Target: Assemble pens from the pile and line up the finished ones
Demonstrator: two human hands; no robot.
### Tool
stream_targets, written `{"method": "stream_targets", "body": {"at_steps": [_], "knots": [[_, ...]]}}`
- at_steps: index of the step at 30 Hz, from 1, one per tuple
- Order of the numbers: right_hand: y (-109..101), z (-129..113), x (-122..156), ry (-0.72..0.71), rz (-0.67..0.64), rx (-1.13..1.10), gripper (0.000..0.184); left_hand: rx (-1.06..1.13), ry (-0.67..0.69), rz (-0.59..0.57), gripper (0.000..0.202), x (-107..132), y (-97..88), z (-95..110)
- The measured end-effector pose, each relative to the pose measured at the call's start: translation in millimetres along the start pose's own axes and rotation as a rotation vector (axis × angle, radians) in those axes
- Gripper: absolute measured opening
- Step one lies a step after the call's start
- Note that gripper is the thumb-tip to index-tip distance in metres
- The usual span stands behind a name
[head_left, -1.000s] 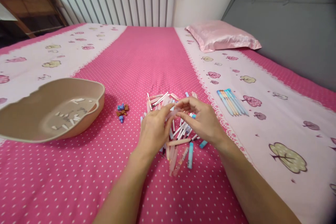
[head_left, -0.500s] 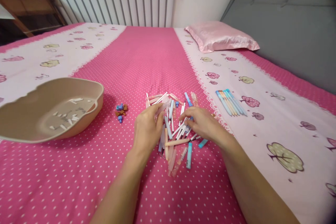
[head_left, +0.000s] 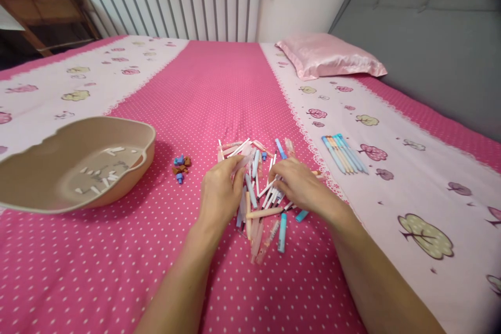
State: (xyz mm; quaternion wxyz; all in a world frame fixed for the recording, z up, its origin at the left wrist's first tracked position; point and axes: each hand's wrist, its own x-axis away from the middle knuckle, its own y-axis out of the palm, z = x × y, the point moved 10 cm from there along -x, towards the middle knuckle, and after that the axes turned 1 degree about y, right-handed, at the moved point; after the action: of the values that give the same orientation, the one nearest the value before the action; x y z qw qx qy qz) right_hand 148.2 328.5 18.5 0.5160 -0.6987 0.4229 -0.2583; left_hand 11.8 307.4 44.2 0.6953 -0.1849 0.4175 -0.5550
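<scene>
A loose pile of pen parts lies on the pink dotted bedspread between my hands, with white refills (head_left: 270, 195), pale blue barrels (head_left: 251, 190) and a cream barrel (head_left: 264, 212) among them. My left hand (head_left: 222, 182) is closed at the pile's left side, a pale translucent pen barrel (head_left: 243, 163) between thumb and fingers. Over the right side, my right hand (head_left: 295, 180) has its fingers curled down among the refills; what its fingertips pinch is hidden. Nearest me lie a turquoise cap (head_left: 282, 232) and translucent pink barrels (head_left: 268, 240).
A beige basin (head_left: 50, 167) with small white pieces inside stands at left. Beside it sits a small heap of blue and brown bits (head_left: 180, 167). Several assembled pens (head_left: 344, 154) lie in a row at right. A pink pillow (head_left: 329, 56) rests farther back.
My right hand has shifted slightly, its fingers curling further in over the refills. A turquoise piece by its wrist is now more covered. My left hand stays put.
</scene>
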Motion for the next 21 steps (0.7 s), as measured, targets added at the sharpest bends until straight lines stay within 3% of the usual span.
{"method": "stream_targets", "body": {"at_steps": [5, 10, 16, 21], "knots": [[-28.2, 20.2, 4.6, 0.140, 0.159, -0.073, 0.014, 0.002, 0.003, -0.006, 0.029, -0.2, 0.1, 0.3], [-56.0, 25.4, 13.9, 0.179, 0.349, -0.215, 0.012, 0.005, 0.010, 0.001, 0.029, 0.4, -0.6, 0.1], [-72.4, 18.5, 21.5, 0.171, 0.455, -0.308, 0.010, 0.004, 0.008, 0.002, 0.030, 0.5, -0.3, -1.1], [-73.8, 17.5, 21.5, 0.162, 0.481, -0.330, 0.010, 0.007, 0.015, 0.004, 0.029, 0.8, 0.2, -0.3]]}}
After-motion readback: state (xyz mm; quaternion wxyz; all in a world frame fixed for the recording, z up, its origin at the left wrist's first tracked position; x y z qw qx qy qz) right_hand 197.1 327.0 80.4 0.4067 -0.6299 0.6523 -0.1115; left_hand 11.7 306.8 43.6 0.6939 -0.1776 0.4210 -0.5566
